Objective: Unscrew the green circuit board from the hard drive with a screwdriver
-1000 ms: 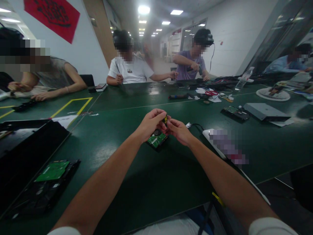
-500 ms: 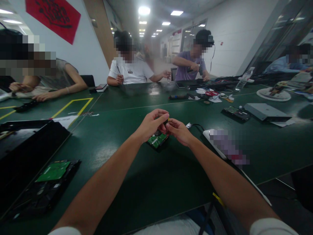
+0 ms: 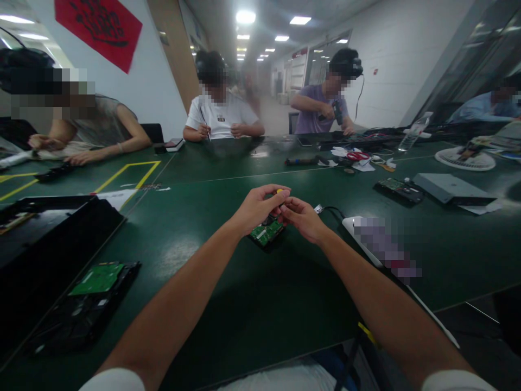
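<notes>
Above a hard drive (image 3: 266, 234) with a green circuit board, my left hand (image 3: 262, 207) is closed round a small yellow-topped tool (image 3: 279, 191). Most of that tool is hidden by my fingers. My right hand (image 3: 302, 218) meets the left one from the right, its fingertips pinched together just below the yellow top. What lies between the right fingertips I cannot make out. The drive lies on the green table (image 3: 260, 304) under both hands, its far part covered by them.
Left are a black case (image 3: 52, 239) and another drive assembly (image 3: 91, 304). On the right lie a white power strip (image 3: 360, 239), another hard drive (image 3: 399, 191), a grey metal box (image 3: 451, 187) and a water bottle (image 3: 415, 133). Several people sit round the table.
The view has shifted slightly, so things sit a little further right. The yellow top now shows above my left fingers. Across the table, a person in white has drawn one hand in.
</notes>
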`<state>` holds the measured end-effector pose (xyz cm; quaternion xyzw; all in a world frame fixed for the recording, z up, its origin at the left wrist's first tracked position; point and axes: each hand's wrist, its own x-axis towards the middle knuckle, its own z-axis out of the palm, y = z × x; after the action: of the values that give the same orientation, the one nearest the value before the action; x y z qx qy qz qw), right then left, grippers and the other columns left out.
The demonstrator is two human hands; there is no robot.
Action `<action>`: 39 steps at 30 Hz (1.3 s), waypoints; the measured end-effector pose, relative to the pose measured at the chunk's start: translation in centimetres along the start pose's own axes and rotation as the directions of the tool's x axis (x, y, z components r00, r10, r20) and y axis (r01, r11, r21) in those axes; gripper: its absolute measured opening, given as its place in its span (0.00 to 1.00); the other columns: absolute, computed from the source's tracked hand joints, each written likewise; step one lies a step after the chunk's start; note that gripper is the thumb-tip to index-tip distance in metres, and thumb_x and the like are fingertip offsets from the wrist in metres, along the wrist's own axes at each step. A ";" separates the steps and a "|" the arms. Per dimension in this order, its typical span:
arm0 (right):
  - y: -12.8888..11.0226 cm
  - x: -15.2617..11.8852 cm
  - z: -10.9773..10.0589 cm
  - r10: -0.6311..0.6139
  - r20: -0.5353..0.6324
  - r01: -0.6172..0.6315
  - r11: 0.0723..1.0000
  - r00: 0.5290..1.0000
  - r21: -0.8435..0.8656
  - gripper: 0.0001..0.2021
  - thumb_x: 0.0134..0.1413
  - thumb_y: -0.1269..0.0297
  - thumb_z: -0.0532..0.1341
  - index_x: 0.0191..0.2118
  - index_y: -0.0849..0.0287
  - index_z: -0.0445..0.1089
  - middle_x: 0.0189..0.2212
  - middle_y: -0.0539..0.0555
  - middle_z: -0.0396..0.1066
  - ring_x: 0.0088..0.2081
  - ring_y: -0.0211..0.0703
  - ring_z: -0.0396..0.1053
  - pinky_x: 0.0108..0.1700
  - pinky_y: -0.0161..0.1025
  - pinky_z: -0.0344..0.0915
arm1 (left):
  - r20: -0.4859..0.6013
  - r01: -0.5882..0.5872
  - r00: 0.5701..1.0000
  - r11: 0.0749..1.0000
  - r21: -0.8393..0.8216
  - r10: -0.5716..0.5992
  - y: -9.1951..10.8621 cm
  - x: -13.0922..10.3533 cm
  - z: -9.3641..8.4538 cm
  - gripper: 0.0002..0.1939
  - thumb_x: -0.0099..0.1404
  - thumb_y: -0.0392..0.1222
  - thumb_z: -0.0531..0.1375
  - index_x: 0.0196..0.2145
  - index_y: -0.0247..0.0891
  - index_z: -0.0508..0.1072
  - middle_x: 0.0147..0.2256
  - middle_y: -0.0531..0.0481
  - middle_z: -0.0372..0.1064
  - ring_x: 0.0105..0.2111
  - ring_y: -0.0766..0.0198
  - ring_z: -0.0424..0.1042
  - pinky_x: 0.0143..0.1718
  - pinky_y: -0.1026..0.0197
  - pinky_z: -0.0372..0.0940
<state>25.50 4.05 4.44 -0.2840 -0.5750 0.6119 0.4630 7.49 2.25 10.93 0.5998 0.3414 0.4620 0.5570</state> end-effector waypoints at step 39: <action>-0.6 -0.2 0.4 -0.026 0.031 0.027 0.998 0.999 -0.063 0.16 0.57 0.51 0.73 0.42 0.56 0.75 0.36 0.49 0.74 0.35 0.39 0.70 0.38 0.38 0.65 | -0.016 0.003 1.000 1.000 0.013 -0.002 0.5 -0.1 0.0 0.14 0.69 0.48 0.67 0.46 0.36 0.78 0.24 0.55 0.68 0.22 0.71 0.68 0.24 0.69 0.63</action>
<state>25.39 3.68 5.07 -0.2817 -0.6045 0.5914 0.4533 7.42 2.08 11.38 0.5992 0.3496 0.4639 0.5510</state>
